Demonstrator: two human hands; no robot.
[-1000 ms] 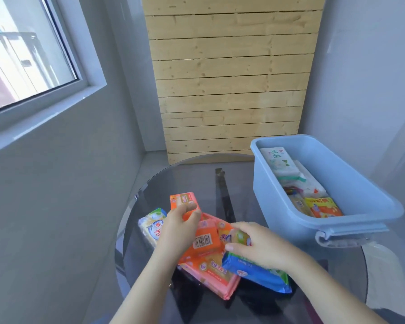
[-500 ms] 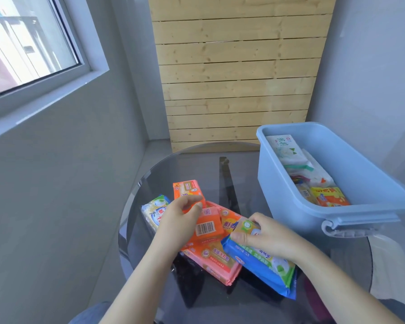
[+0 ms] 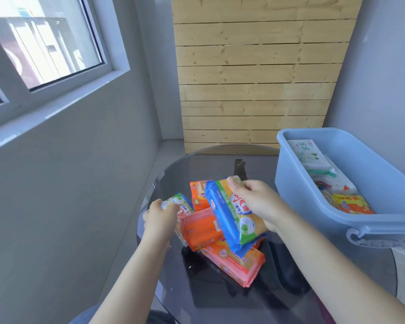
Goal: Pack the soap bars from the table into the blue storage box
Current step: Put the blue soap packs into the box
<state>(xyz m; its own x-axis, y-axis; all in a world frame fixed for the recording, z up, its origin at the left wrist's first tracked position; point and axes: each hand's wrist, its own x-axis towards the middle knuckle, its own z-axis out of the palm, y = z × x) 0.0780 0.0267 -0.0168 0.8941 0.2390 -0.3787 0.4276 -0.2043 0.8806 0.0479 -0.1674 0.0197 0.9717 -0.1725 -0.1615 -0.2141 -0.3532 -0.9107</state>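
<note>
The right hand (image 3: 257, 202) holds a blue, green and yellow soap bar (image 3: 234, 213) lifted clear of the pile, tilted with its far end higher than its near end. The thumb presses on the top of the wrapper near the far end and the other fingers (image 3: 270, 226) curl under the right side, so the hand is closed around the pack.

The left hand (image 3: 160, 218) reaches in from the left and grips a white and green soap bar (image 3: 180, 204) at the left edge of the pile; its fingers are wrapped over the pack's far end, closed on it. This pack looks partly raised, leaning against the orange soap bar (image 3: 202, 230) just beside it, though whether it has left the glass I cannot tell.

More packs lie on the round dark glass worktop (image 3: 208, 300): a second orange one (image 3: 198, 195) behind the held blue pack, partly hidden by it, and a pink soap bar (image 3: 239, 263) nearest the person, lying flat under the orange one and pointing towards the lower right.

The blue storage box (image 3: 297, 195) stands on the right part of the worktop, open, near the right hand but apart from it. Inside it lie several packs already, a white one (image 3: 306, 152) at the far end and a yellow and orange one (image 3: 351, 203) at the near end. A latch handle (image 3: 369, 235) hangs at the box's near rim
</note>
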